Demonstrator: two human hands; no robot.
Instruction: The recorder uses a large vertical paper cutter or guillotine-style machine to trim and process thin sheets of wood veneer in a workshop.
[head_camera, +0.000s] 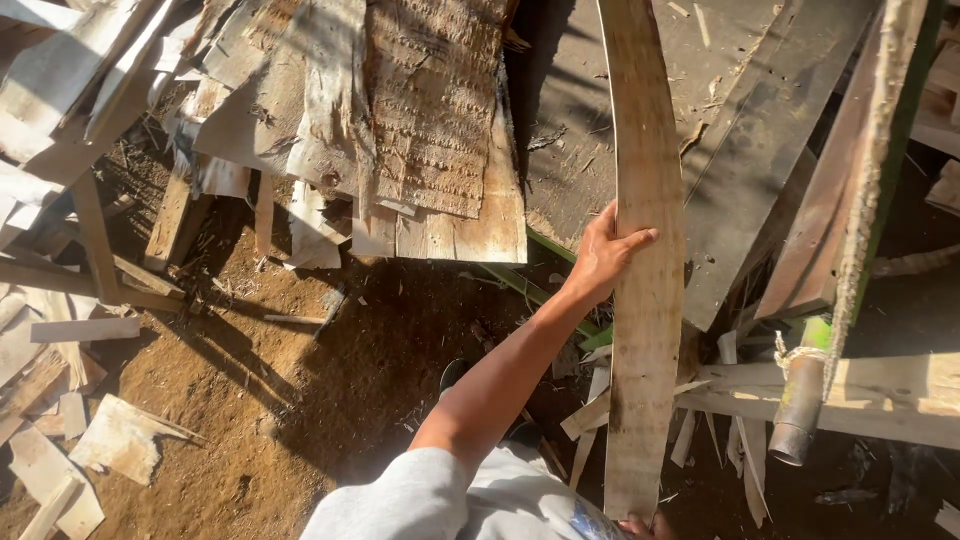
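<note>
Plank (645, 300), long thin strip, frame ctr-right: gripped mid-length by left hand (603, 258), fingers wrapped; right hand (640, 525) held btm end, grip unclear. Risk: splinters, or strip flexing w/ loose hold.

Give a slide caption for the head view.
Left hand grips a long wooden strip mid-length, right hand at its lower end.

You are standing in an open-air wood yard or rough veneer workshop, on a bare dirt floor (300, 400) lit by hard sunlight. Just beyond that floor a heap of thin, ragged veneer sheets (400, 120) lies piled up. Left of the heap, offcuts and splintered scraps (60, 450) litter the ground. Right of it, long rough boards (800, 200) lean on a crude timber frame (880, 395).
</note>
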